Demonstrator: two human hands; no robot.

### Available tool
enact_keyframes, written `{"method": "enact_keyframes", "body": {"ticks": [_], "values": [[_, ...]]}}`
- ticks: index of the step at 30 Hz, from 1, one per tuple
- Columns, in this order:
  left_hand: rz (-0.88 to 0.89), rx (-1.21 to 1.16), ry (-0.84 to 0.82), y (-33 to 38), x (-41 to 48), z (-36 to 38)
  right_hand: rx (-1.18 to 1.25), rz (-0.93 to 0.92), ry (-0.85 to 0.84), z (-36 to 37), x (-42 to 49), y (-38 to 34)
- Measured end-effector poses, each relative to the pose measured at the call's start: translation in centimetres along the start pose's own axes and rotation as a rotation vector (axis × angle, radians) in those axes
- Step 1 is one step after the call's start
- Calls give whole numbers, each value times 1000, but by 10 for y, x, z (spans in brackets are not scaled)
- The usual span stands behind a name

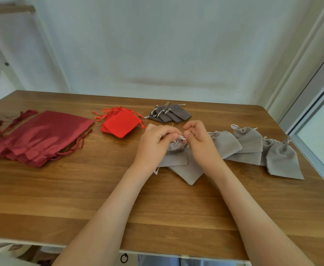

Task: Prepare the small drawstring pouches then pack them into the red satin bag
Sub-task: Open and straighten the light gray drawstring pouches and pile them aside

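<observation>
A light grey pouch (pixel 176 147) is held just above the middle of the tabletop (pixel 80 198). Its gathered neck is gripped by the curled fingers of the left hand (pixel 154 144), and its white drawstring (pixel 181 138) is pinched by the right hand (pixel 201 143). The red satin bags (pixel 42 135) are stacked near the left edge. Small red pouches (pixel 119 124) and dark grey pouches (pixel 171 113) lie toward the far edge.

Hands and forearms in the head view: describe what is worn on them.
The left hand and right hand are bare: no gloves, rings or watch show. The left forearm and right forearm are bare too; no sleeve shows.
</observation>
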State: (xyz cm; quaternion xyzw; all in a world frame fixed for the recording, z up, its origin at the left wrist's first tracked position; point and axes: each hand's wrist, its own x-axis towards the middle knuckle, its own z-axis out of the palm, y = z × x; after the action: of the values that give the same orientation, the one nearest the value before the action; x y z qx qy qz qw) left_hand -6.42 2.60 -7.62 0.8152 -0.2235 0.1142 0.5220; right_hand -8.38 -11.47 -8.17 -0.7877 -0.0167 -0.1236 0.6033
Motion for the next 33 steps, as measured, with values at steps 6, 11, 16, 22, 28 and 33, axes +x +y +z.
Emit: {"method": "enact_keyframes", "body": {"ticks": [6, 11, 16, 22, 28, 33], "values": [[-58, -150, -173, 0, 3, -6, 135, 109, -16, -2, 3, -1], [-76, -38, -186, -1, -1, -3, 57, 45, 14, -3, 0, 1], [-36, 65, -109, 0, -2, -1, 4, -46, 27, 0, -4, -3], [164, 262, 129, -9, -3, 3, -41, -67, 9, 4, -6, -6], [290, 316, 184, -15, -2, 7, 60, 134, -156, 0, -7, -7], [324, 320, 184, -18, -2, 9, 191, 253, -189, -3, -2, 0]]}}
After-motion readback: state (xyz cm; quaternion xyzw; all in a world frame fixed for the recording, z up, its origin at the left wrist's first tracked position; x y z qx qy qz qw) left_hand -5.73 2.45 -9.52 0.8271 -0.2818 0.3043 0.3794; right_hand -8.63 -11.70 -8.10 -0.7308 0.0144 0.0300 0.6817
